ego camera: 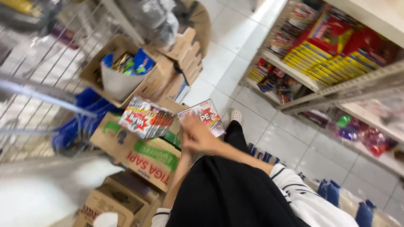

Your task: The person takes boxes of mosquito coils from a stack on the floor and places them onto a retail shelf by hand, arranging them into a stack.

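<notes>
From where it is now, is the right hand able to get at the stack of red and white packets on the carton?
Probably yes. The right hand, holding a flat box, sits just beside the stack of red and white packets on the brown carton, with nothing between them. The box it holds would hamper a grasp.

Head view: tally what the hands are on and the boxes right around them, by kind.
Flat packet held by the right hand: 1, the red-and-white packet
Stacks of matching packets: 1, the packet stack
Cardboard cartons: 3, nearest the green-printed carton
Total: 5
</notes>
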